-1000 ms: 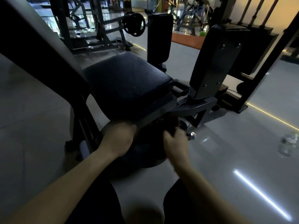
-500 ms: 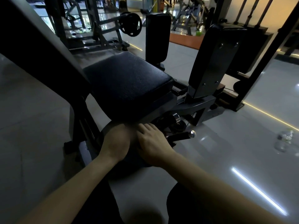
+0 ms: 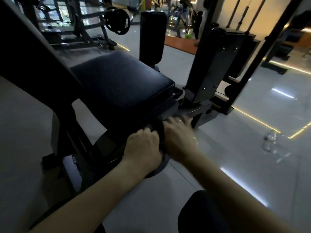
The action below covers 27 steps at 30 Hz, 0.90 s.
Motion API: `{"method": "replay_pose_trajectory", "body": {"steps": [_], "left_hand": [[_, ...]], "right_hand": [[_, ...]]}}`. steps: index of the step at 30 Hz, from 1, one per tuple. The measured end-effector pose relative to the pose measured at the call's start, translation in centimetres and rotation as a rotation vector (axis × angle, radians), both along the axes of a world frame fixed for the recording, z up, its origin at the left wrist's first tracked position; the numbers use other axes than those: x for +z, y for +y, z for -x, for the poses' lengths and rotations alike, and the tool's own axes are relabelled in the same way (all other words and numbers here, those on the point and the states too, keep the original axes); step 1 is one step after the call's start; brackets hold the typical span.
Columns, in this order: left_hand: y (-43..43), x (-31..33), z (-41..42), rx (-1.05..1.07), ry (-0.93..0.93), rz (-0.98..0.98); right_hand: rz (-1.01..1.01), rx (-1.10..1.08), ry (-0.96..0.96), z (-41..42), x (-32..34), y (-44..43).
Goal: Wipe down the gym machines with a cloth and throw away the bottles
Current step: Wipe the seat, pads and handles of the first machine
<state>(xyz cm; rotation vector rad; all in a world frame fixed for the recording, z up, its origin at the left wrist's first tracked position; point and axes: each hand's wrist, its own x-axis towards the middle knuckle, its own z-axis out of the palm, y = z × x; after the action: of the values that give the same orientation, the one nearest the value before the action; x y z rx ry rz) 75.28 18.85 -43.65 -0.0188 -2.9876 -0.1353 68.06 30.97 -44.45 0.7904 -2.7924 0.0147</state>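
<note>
A gym machine with a black padded seat (image 3: 121, 84) fills the middle of the view. Both hands are low at the seat's front edge. My left hand (image 3: 143, 145) is curled over the top of a round dark plate (image 3: 107, 148) under the seat. My right hand (image 3: 178, 137), blurred, lies flat on a dark cloth (image 3: 157, 132) against the frame just below the seat. Most of the cloth is hidden between the hands. A clear plastic bottle (image 3: 269, 140) stands on the pale floor to the right, well away from both hands.
Two upright black pads (image 3: 152, 34) (image 3: 213, 64) rise behind the seat. The machine's slanted backrest (image 3: 33, 52) blocks the left. A weight plate (image 3: 117, 22) and other machines stand at the back. A black post (image 3: 255, 61) stands to the right, with glossy floor (image 3: 252, 165) in front of it.
My right hand has slid up and to the right along the frame under the seat, with the cloth beneath it. My left hand has stayed on the round plate.
</note>
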Motion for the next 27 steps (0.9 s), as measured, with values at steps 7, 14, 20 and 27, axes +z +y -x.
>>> {"method": "replay_pose_trajectory", "body": {"steps": [7,14,20,27], "left_hand": [[-1.5,-1.9,-0.3,-0.039,0.012,0.184],[-2.3,-3.4,1.2,-0.079,0.023,0.021],[-2.7,-4.4,1.5,-0.087,0.169,-0.118],[-2.8,-5.5,1.1,-0.081,0.268,-0.19]], "right_hand": [[-0.048,0.187,-0.076,-1.9,1.0,2.1],[0.306,-0.165,-0.455,-2.5,5.1,5.5],[0.458,-0.488,-0.483,1.0,4.9,8.8],[0.737,-0.481,-0.498,3.9,0.4,11.6]]}}
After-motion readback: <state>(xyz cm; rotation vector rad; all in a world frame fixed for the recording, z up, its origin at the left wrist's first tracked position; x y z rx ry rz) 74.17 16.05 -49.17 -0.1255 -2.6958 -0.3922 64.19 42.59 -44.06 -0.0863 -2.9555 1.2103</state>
